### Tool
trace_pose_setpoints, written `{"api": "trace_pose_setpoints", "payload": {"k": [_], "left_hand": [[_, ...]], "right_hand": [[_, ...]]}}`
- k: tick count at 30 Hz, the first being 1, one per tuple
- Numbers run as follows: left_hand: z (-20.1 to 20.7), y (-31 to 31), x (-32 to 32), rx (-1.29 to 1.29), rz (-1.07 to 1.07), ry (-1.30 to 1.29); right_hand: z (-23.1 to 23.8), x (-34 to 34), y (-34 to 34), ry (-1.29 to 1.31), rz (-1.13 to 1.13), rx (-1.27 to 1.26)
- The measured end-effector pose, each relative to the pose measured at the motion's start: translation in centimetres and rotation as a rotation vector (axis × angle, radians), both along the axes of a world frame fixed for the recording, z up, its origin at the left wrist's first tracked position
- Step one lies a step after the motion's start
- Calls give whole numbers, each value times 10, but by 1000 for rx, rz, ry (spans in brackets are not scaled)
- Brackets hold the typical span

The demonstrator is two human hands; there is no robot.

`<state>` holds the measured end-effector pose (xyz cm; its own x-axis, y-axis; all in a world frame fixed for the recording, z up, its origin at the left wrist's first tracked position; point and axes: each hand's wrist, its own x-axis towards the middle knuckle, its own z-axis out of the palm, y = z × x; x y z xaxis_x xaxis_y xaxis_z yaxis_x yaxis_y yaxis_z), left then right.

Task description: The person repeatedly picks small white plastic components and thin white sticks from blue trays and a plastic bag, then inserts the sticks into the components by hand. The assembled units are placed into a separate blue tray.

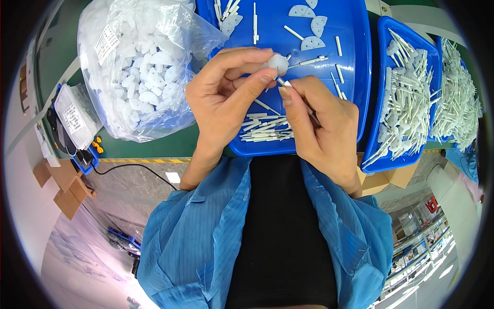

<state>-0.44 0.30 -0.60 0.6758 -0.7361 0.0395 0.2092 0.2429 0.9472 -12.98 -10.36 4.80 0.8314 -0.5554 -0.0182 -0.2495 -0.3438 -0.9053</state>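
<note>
Between the thumb and fingers of my left hand (226, 85) is a small white plastic piece (278, 63) with a rounded edge. My right hand (321, 121) pinches a thin white rod (284, 82), its tip close against the white piece; whether the two are joined I cannot tell. Both hands are above a blue tray (301, 149). In that tray lie a pile of white rods (265, 129) below my hands, several loose rods, and several half-round white pieces with small holes, such as one half-round piece (312, 43).
A clear plastic bag (146, 85) full of half-round white pieces stands at the left. To the right, a second blue tray (366, 159) holds many rods with white pieces, beside another heaped tray (455, 98). The green table (139, 149) has a yellow-striped front edge.
</note>
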Motion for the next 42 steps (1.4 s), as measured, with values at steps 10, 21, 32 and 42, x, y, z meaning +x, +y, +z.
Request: {"api": "trace_pose_setpoints", "payload": {"k": [10,21,32,42], "left_hand": [[-2,-2,3,-122,-1,-117],[5,-1,2,-185,-66,-129],[8,4,-6,-206,75,-430],[8,-2,7,-399,18,-414]], "right_hand": [[12,-4,-5,53,3,137],[-6,0,-5,-147,89,355],[5,0,15,-231,74,-265],[-24,0,10,-405,117,-224]]}}
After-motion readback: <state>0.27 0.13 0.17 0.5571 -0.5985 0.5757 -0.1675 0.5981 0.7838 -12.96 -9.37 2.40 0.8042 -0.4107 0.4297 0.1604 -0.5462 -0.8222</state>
